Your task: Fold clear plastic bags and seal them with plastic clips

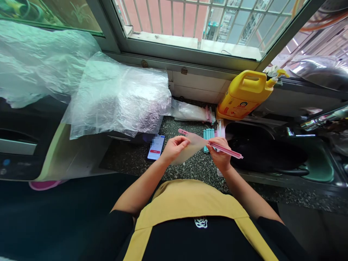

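Observation:
Between my two hands stretches a translucent plastic bag (pixel 191 145). My left hand (pixel 174 148) is closed, pinching the bag's left side between thumb and fingers. My right hand (pixel 220 154) is closed on a long pink bag clip (pixel 228 149) at the bag's right corner, and the clip sticks out to the right. Another pink end shows at the bag's upper left; whether it belongs to the same clip I cannot tell. Several teal bag clips (pixel 208 135) lie side by side on the speckled counter (pixel 174 172), just beyond my right hand.
Left of my hands lies a phone (pixel 156 147). Behind are a bundle of clear bags (pixel 190 111) and a yellow jug (pixel 241 96) with a pump. A sink (pixel 323 166) holding a black pan (pixel 266 148) is at right. Plastic sheeting (pixel 116 94) covers things at left.

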`<state>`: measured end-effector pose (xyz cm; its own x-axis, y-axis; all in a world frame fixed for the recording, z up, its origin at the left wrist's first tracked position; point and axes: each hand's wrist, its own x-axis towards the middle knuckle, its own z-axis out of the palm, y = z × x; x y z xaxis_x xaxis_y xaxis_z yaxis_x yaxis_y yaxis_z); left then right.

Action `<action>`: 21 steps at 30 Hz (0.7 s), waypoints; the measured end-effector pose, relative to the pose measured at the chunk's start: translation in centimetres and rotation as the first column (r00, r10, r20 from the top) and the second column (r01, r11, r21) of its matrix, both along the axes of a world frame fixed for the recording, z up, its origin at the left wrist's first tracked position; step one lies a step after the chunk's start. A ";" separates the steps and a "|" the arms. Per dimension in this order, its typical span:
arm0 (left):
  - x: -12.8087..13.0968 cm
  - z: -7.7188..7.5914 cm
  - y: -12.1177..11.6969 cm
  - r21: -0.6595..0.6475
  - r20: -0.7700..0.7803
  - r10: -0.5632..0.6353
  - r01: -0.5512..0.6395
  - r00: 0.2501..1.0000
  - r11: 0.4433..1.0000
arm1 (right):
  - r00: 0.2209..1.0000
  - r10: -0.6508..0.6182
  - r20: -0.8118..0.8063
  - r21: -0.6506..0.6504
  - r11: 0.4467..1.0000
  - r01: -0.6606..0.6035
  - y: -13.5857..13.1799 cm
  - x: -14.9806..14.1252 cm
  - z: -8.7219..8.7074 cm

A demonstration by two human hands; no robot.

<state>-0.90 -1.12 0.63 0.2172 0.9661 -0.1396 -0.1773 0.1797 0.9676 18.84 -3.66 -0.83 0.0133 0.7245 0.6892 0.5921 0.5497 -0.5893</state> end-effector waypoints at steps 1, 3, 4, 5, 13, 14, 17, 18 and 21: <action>0.0 0.0 0.0 -0.012 0.006 0.002 -0.002 1.000 1.000 | 1.000 0.008 0.006 -0.005 1.000 -0.007 -0.1 -0.1 0.0; 0.1 0.1 0.0 -0.038 0.015 0.006 -0.005 1.000 0.999 | 1.000 0.015 0.024 -0.017 1.000 -0.014 -0.2 -0.3 0.1; 0.1 0.0 0.0 -0.052 0.018 0.008 -0.007 1.000 0.999 | 0.999 0.017 0.034 -0.019 1.000 -0.016 -0.2 -0.4 0.2; 0.2 0.0 0.0 -0.068 0.022 0.012 -0.010 1.000 0.998 | 0.999 0.018 0.041 -0.020 1.000 -0.017 -0.3 -0.4 0.3; 0.5 -1.0 0.1 -0.297 0.129 0.093 -0.051 0.987 0.954 | 0.999 0.021 0.032 -0.010 1.000 -0.020 -0.3 -0.4 0.3; 0.5 -1.1 0.1 -0.315 0.147 0.099 -0.048 0.984 0.948 | 0.999 0.021 0.033 -0.014 1.000 -0.021 -0.3 -0.4 0.2; 0.5 -1.3 0.2 -0.357 0.200 0.119 -0.041 0.973 0.933 | 0.999 0.021 0.032 -0.033 0.999 -0.020 -0.4 -0.5 0.2; 0.5 -1.3 0.2 -0.366 0.210 0.122 -0.038 0.970 0.930 | 0.999 0.024 0.031 -0.034 0.999 -0.023 -0.4 -0.5 0.2; 0.5 -1.5 0.3 -0.371 0.222 0.126 -0.035 0.967 0.928 | 0.999 0.035 0.030 -0.029 0.999 -0.034 -0.4 -0.6 0.3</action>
<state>-0.39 -0.81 -0.91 0.2115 0.8745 -0.4364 -0.4225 0.4845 0.7660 18.29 -4.06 -0.58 -0.0325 0.7436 0.6678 0.5908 0.5532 -0.5873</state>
